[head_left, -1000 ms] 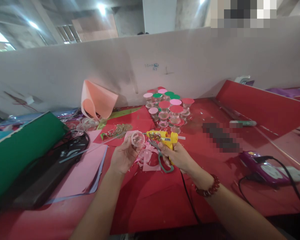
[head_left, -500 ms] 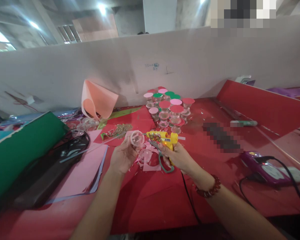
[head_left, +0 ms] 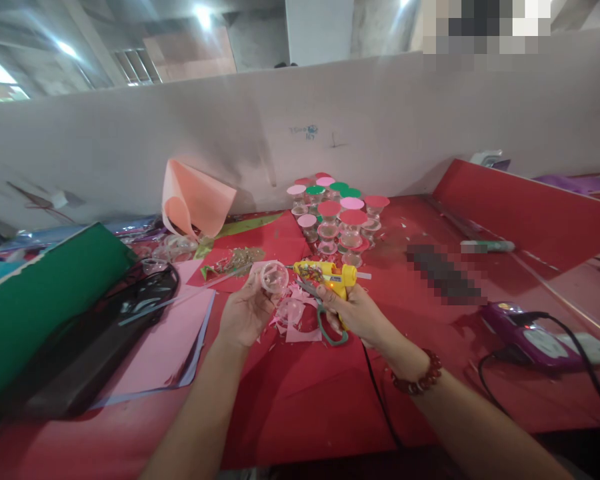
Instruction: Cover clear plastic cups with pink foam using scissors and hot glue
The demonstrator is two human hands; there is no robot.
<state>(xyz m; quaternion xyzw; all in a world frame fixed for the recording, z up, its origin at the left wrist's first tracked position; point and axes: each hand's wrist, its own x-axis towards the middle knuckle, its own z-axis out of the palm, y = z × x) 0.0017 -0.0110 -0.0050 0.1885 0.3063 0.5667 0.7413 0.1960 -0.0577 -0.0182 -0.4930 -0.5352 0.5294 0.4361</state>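
My left hand (head_left: 246, 310) is closed round a small clear plastic cup (head_left: 275, 277), its round rim facing me. In my right hand (head_left: 353, 310) is a yellow hot glue gun (head_left: 337, 273), its nozzle pointing left, close to the cup's rim. A clear glue stick (head_left: 364, 276) juts from the gun's back. Scissors (head_left: 333, 331) with a green handle show just under the gun; whether my right fingers touch them I cannot tell. Below my hands lie another clear cup (head_left: 290, 311) and pink paper scraps (head_left: 304, 331).
Several clear cup stacks topped with coloured paper discs (head_left: 353, 218) stand at the back. A black bag (head_left: 115, 333) and pink sheets (head_left: 180, 333) lie left, beside a green board (head_left: 55, 300). At right are a purple power strip (head_left: 530, 337), cords and a red board (head_left: 520, 213).
Almost nothing differs. Both hands keep the same hold, with the glue gun's nozzle still beside the cup's rim.
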